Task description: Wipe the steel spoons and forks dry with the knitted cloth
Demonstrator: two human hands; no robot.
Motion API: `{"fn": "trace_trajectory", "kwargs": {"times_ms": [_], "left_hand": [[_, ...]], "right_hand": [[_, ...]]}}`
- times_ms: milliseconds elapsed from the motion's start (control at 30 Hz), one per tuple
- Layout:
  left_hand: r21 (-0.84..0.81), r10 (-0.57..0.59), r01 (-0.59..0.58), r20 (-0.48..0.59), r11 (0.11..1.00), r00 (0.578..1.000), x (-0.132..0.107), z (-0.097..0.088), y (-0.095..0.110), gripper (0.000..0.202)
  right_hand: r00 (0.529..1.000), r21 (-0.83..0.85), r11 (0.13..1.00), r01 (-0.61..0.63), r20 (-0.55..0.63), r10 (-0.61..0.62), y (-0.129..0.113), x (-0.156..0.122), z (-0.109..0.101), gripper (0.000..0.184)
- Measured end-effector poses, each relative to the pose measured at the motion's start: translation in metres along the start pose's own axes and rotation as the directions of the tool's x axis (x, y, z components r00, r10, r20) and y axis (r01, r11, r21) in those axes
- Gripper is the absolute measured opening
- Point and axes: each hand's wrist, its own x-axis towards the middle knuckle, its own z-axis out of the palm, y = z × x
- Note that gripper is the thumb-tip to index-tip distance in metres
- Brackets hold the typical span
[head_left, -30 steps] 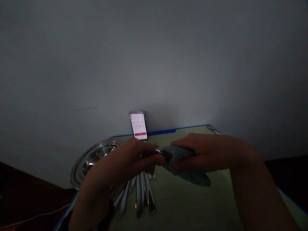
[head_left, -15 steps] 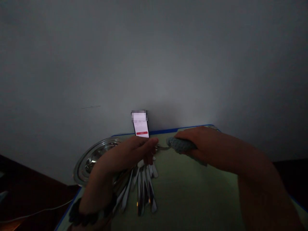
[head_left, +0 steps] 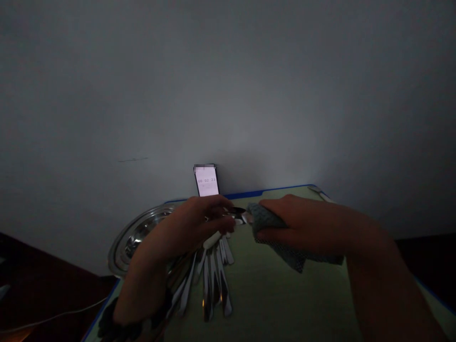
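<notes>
My left hand [head_left: 199, 219] is closed around one end of a shiny metal piece of cutlery [head_left: 239, 212]. Its kind is hard to make out in the dim light, as fingers cover part of it. A grey-green cloth [head_left: 267, 223] is bunched in my right hand [head_left: 302, 218], against the other end of that cutlery, and a corner of the cloth hangs down. Several metal utensils [head_left: 215, 280] lie fanned out on the table below my left hand, handles towards me.
A round metal basin [head_left: 123, 247] stands at the left, partly behind my left forearm. A lit phone [head_left: 207, 183] showing a timer leans on the wall [head_left: 228, 95]. Another utensil [head_left: 317, 191] lies at the far right corner of the green, blue-edged table [head_left: 285, 299].
My hands have shifted slightly, and a broader shiny part of the cutlery now shows between them. More of the cloth hangs below my right hand, whose thumb has moved lower.
</notes>
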Motion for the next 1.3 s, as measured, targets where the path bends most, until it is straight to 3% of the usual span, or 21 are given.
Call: {"fn": "trace_trajectory", "kwargs": {"times_ms": [233,500,733,933,1100,1300], "left_hand": [[0.156,-0.098,0.096,0.008,0.983,0.995,0.002,-0.003,-0.006,0.02],[0.248,-0.077,0.09,-0.062,0.964,0.995,-0.001,-0.002,0.005,0.019],[0.265,-0.077,0.073,0.003,0.962,0.997,-0.002,0.003,0.012,0.017],[0.311,-0.067,0.016,0.156,0.95,0.986,0.001,0.012,0.006,0.024],[0.315,-0.065,0.033,0.091,0.949,0.994,-0.001,0.007,-0.002,0.027],[0.274,-0.014,0.006,0.026,0.962,1.0,-0.005,-0.001,-0.007,0.028]], "right_hand": [[0.995,-0.013,0.998,-0.064,0.076,0.064,0.012,0.005,-0.002,0.023],[0.992,-0.025,0.997,-0.077,0.098,0.079,0.013,0.006,-0.002,0.023],[0.985,0.008,0.997,-0.073,0.156,0.071,0.005,0.008,0.0,0.022],[0.98,0.019,1.0,-0.018,0.198,0.014,0.004,0.016,0.006,0.024],[0.986,0.082,0.997,-0.016,0.167,0.003,0.01,0.015,0.003,0.025],[0.992,0.078,0.994,-0.079,0.109,0.07,0.014,0.011,-0.004,0.026]]}}
